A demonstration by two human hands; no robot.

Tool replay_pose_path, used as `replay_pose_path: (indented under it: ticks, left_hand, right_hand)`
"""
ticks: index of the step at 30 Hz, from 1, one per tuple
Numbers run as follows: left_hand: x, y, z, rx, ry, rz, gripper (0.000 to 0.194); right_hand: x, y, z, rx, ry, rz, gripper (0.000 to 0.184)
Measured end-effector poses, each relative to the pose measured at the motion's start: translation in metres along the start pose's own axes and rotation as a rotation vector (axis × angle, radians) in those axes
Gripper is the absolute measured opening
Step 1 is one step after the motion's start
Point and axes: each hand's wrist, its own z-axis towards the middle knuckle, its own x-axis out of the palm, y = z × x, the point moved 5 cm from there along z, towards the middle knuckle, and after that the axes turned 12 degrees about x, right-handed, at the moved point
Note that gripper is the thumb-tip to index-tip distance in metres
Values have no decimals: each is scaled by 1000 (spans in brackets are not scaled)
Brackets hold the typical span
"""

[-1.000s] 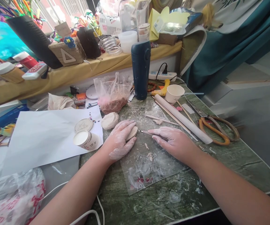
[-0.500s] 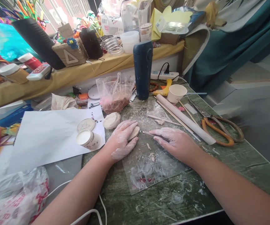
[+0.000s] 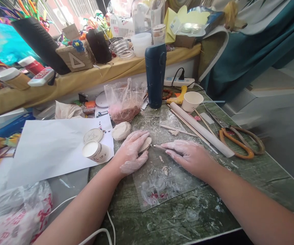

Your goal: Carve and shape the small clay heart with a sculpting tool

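Powder-whitened, my left hand (image 3: 133, 153) curves round a flat pale disc of clay (image 3: 145, 145), its fingers and thumb holding it on a clear plastic sheet (image 3: 172, 187). My right hand (image 3: 185, 153) grips a slim clay tool (image 3: 159, 147), whose metal tip points at the disc's right edge. I cannot tell whether tip and clay touch. Small clay scraps (image 3: 165, 170) lie on the sheet below the hands. A lump of pale clay (image 3: 121, 131) sits just beyond my left hand. On white paper (image 3: 52, 146) rest a star-marked clay disc (image 3: 93, 135) and a paper cup of white powder (image 3: 96, 151).
A dark blue bottle (image 3: 155, 76) stands at the back, beside a bag of reddish clay (image 3: 125, 105). To the right lie a pale rolling pin (image 3: 200, 129), thin sticks, an empty-looking paper cup (image 3: 193, 102) and large scissors (image 3: 239, 143). A white cable (image 3: 111, 221) runs past my left forearm.
The camera view has shifted slightly. Against the disc's right edge, the tool tip has moved a little nearer me, with my right hand. My left hand stays on the disc.
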Motion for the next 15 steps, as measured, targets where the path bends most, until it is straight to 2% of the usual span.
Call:
replay_pose_path:
  ticks: [4,11,15]
  left_hand:
    - [-3,-1,-1,15,-1,-26,72]
    - [-4,-8,-1,-78,-80,86,58]
    - [-6,-8,-1,-74,-15,52,58]
  right_hand:
    - [-2,-4,0,26,-47,62,34]
    - [-8,-6,2,9,-63,121,38]
    - [-11,-2,2,-24,-46,120,39]
